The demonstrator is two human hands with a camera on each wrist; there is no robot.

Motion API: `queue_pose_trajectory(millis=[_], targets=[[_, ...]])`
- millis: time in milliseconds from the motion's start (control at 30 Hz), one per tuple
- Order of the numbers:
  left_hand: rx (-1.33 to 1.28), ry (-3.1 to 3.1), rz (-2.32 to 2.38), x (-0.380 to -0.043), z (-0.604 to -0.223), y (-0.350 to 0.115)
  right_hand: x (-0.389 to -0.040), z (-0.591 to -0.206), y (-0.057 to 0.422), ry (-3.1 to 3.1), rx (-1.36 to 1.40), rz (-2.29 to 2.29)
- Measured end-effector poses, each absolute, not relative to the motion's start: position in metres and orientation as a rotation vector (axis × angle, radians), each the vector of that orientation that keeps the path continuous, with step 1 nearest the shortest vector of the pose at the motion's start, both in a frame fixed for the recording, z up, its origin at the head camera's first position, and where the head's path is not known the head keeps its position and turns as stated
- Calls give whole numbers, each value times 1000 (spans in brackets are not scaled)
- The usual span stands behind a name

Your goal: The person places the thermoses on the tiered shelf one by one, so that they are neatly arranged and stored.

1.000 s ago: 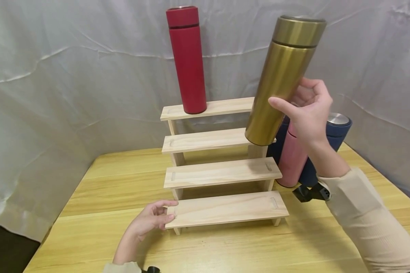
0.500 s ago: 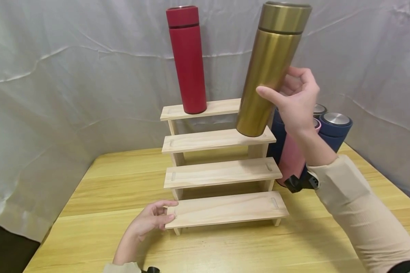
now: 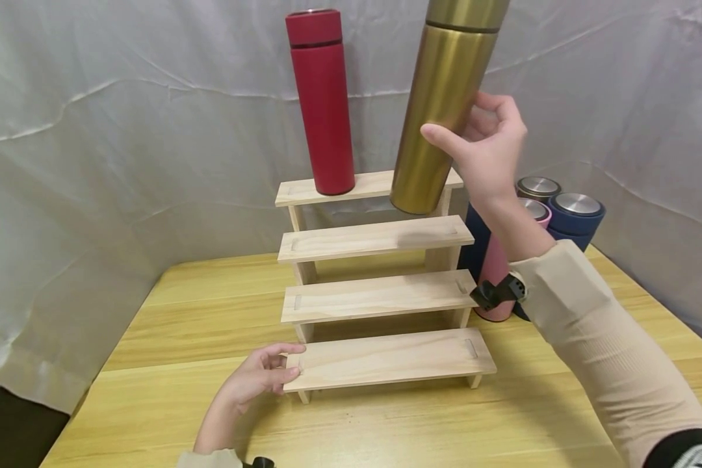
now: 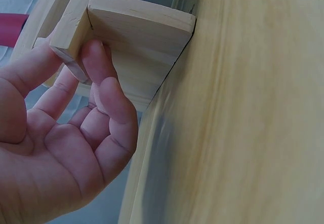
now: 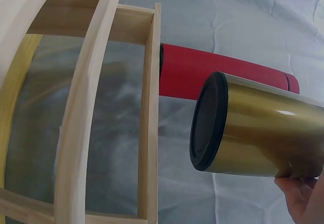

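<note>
My right hand [image 3: 491,149] grips a gold thermos bottle [image 3: 444,104] around its lower half, tilted and held up in front of the top steps of a wooden stepped rack [image 3: 380,237]. In the right wrist view the dark base of the gold thermos [image 5: 210,122] is apart from the rack. A red thermos bottle [image 3: 322,110] stands on the left part of the top step. At the lowest step's left end, my left hand [image 3: 254,377] pinches the board between thumb and fingers; the left wrist view shows the thumb and fingers at the board's end [image 4: 76,31].
Right of the rack stand a pink bottle [image 3: 494,286], a blue bottle [image 3: 576,218] and another with a silver lid [image 3: 538,187], partly behind the right arm. A grey cloth [image 3: 152,162] hangs behind the wooden table [image 3: 169,312].
My right hand has carried the gold thermos up and to the left, toward the top step. The left hand stays in place on the lowest step.
</note>
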State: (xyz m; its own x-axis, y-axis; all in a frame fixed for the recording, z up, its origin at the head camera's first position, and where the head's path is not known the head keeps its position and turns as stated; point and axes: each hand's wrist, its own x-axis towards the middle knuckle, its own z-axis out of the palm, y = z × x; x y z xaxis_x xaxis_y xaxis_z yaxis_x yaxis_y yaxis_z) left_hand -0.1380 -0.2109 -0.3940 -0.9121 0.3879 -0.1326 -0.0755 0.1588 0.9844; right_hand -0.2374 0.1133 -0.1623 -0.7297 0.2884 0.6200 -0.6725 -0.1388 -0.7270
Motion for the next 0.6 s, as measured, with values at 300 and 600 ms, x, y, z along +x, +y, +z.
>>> queue_pose_trajectory(millis=[300,600], targets=[[292,2078,1821,-138,-396,-213,-254,-153,104,-1515,444,1925],[295,2084,1816,-136,-395,-212,-278,-149,93,-1520,463,1917]])
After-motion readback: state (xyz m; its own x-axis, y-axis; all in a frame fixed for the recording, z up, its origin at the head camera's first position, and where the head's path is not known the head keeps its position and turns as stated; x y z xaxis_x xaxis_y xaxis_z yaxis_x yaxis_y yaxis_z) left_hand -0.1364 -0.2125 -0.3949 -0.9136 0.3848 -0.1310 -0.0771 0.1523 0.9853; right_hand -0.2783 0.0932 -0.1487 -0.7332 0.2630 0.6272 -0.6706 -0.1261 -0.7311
